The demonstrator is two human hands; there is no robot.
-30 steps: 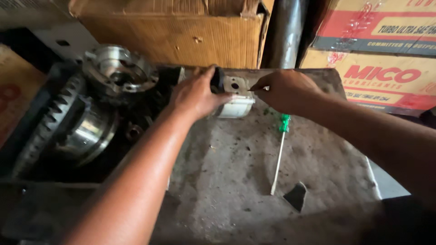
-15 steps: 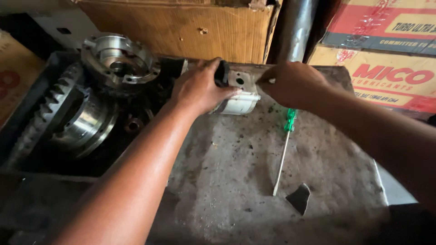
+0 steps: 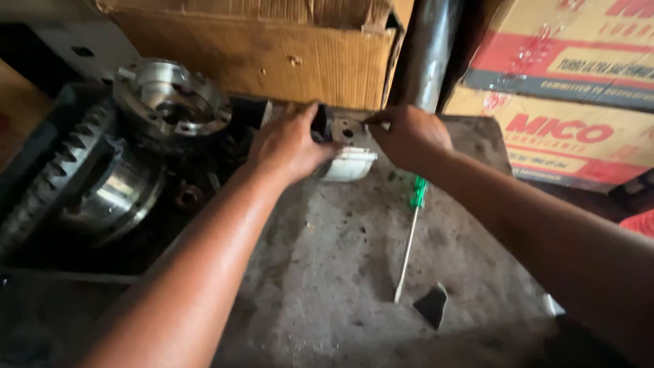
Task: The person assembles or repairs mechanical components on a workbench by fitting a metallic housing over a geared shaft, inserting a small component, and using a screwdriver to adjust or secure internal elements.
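Metal block (image 3: 346, 131) with a round hole in its face sits at the far edge of the grey worktop (image 3: 327, 272), and both your hands are on it. Your left hand (image 3: 289, 143) is closed around the block's left end, fingers curled over the top, thumb toward the near side. Your right hand (image 3: 409, 135) is pinched at the block's upper right corner, fingertips (image 3: 371, 124) touching the metal; whether they hold something small there, cannot tell. Just under the block is a white rounded plastic piece (image 3: 347, 165), touching your left hand; whether it is joined to the block, cannot tell.

Green-handled screwdriver (image 3: 411, 235) lies flat on the worktop near your right wrist, handle toward the block, tip toward you. Small dark scrap (image 3: 432, 304) lies just beside the tip.

Left of the worktop, a large toothed gear assembly (image 3: 82, 184) lies in a dark tray, with a shiny flanged metal housing (image 3: 170, 102) behind it. Brown cardboard box (image 3: 259, 48) stands behind the block, a dark pipe (image 3: 426, 51) upright beside it, red-and-tan printed cartons (image 3: 565, 88) on the right.
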